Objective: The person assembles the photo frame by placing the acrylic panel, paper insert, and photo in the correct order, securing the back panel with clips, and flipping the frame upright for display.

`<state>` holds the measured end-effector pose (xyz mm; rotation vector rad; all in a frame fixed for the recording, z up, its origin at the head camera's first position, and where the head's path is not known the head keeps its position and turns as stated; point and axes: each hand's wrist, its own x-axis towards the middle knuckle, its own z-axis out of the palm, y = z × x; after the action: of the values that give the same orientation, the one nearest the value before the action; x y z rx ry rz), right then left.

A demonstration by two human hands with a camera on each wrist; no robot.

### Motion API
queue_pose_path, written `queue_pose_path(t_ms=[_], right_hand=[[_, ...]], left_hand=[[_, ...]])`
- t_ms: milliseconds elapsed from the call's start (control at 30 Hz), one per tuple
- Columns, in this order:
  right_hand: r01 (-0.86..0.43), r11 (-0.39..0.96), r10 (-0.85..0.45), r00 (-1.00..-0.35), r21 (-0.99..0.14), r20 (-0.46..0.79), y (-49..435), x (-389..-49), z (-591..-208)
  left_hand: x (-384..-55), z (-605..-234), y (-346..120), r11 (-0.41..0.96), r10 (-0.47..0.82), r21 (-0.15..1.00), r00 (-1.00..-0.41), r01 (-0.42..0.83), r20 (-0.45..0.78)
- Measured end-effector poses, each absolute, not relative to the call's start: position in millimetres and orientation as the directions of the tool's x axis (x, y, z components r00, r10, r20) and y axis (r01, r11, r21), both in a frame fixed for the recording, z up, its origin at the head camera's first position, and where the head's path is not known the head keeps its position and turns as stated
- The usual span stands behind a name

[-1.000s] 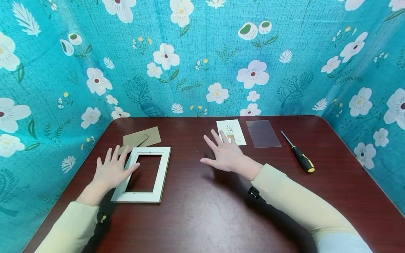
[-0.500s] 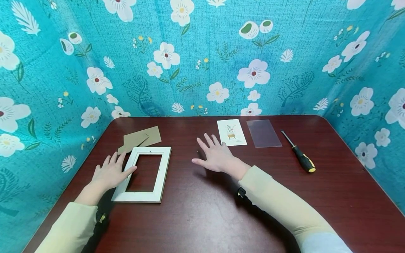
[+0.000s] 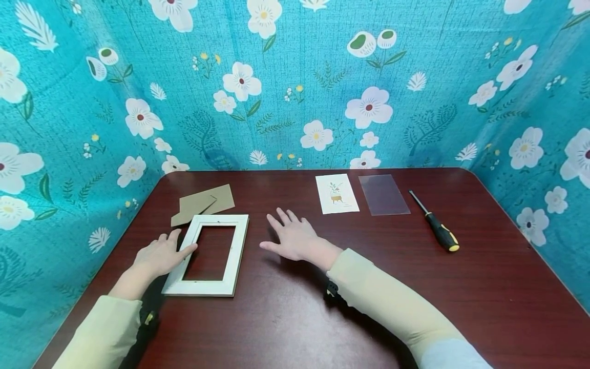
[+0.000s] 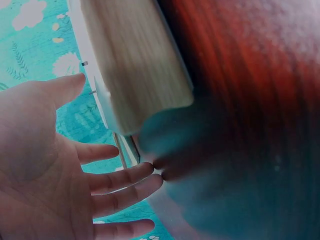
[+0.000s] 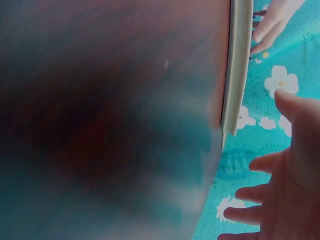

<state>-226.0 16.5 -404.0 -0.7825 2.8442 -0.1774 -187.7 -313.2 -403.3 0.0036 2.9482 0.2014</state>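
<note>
A white picture frame (image 3: 238, 251) lies flat on the left part of the dark red table. Beside its left edge is my left hand (image 3: 159, 256), fingers loosely bent and thumb over the frame's left bar. In the left wrist view the frame's pale wooden side (image 4: 135, 60) shows near the thumb; whether they touch I cannot tell. My right hand (image 3: 294, 241) hovers palm down to the right of the frame, fingers spread and holding nothing. Its wrist view shows the frame (image 5: 239, 65) edge-on, apart from the fingers (image 5: 255, 192).
Behind the frame lies a brown backing board (image 3: 221, 200) with a narrow flap. Along the back right are a card (image 3: 335, 193) printed with a potted plant, a clear plastic sheet (image 3: 384, 196) and a black-yellow screwdriver (image 3: 440, 230). A floral turquoise curtain (image 3: 286, 102) surrounds the table.
My right hand has moved left and nearer to me, away from the card and toward the frame. My left hand has drawn back slightly, its fingers bending more. The objects have not moved.
</note>
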Motion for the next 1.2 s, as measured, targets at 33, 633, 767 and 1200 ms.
queue_pose_path(t_ms=[33, 633, 767, 1200], right_hand=[[-0.498, 0.852, -0.520, -0.842, -0.164, -0.144, 13.3, -225.1, -405.0], [-0.491, 0.847, -0.524, -0.835, -0.203, -0.166, -24.4, -210.7, -413.4], [-0.493, 0.845, -0.526, -0.838, -0.207, -0.149, -27.6, -211.2, -414.6], [-0.375, 0.803, -0.488, -0.860, -0.463, -0.149, -42.7, -211.8, -415.6]], left_hand=[[-188.0, -403.1, -313.2, 0.990, 0.015, 0.138, -0.983, -0.011, -0.183], [-188.0, -403.1, -310.3, 0.985, 0.065, 0.167, -0.980, 0.033, -0.189], [-189.2, -404.5, -310.8, 0.984, 0.068, 0.174, -0.980, 0.035, -0.189], [-191.3, -406.5, -308.2, 0.981, 0.046, 0.196, -0.979, 0.007, -0.196]])
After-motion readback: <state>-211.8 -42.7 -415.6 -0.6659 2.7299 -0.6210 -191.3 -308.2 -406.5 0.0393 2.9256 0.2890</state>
